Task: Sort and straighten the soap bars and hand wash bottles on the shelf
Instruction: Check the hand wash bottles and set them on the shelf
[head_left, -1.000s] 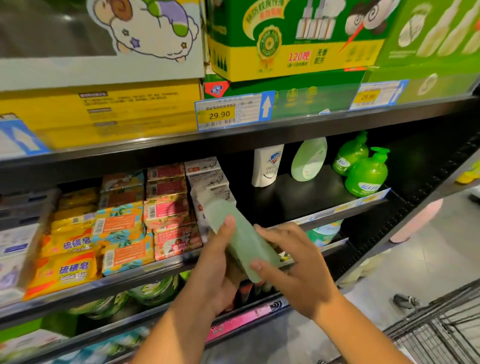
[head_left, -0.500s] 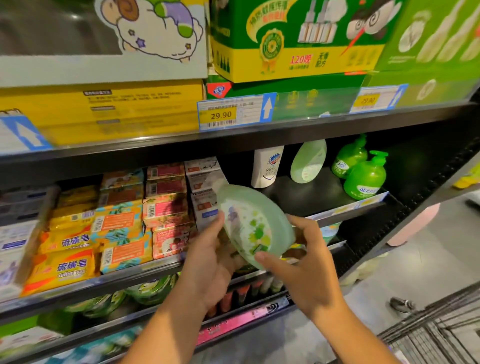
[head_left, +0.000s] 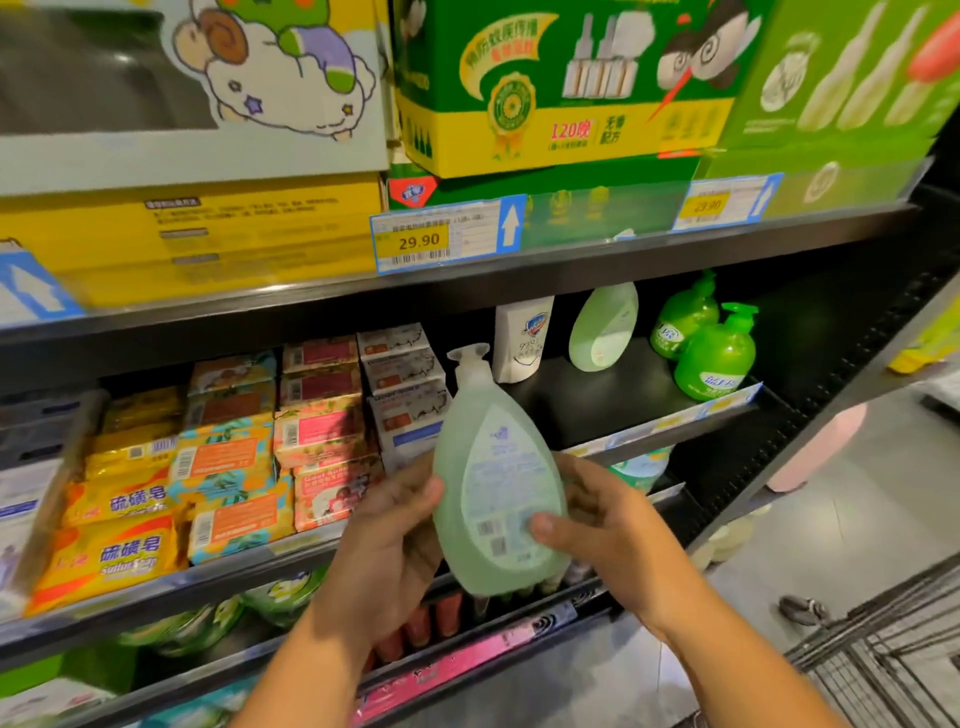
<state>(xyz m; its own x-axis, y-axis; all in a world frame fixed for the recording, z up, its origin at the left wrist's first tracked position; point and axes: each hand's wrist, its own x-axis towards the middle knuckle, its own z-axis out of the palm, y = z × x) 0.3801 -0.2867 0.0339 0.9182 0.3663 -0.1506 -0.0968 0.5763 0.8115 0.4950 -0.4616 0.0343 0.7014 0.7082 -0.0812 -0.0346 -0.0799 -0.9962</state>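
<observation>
A pale green hand wash bottle (head_left: 493, 467) stands nearly upright in front of the shelf, back label toward me. My left hand (head_left: 395, 535) grips its left side and my right hand (head_left: 597, 525) holds its right side, thumb on the label. Stacked soap bars (head_left: 228, 462) in yellow, orange, pink and white wrappers fill the left of the black shelf (head_left: 582, 400). At the back of that shelf are a white bottle (head_left: 522, 338), a leaning pale green bottle (head_left: 602, 327) and two bright green pump bottles (head_left: 714, 353).
Large boxes (head_left: 545, 88) sit on the shelf above, with price tags (head_left: 447, 234) on its edge. Lower shelves hold more packaged goods. A wire cart (head_left: 883, 670) is at the bottom right on the grey floor.
Both hands have turned the pale green bottle from its narrow side, through its front label, to its back label, and it now stands more upright.
</observation>
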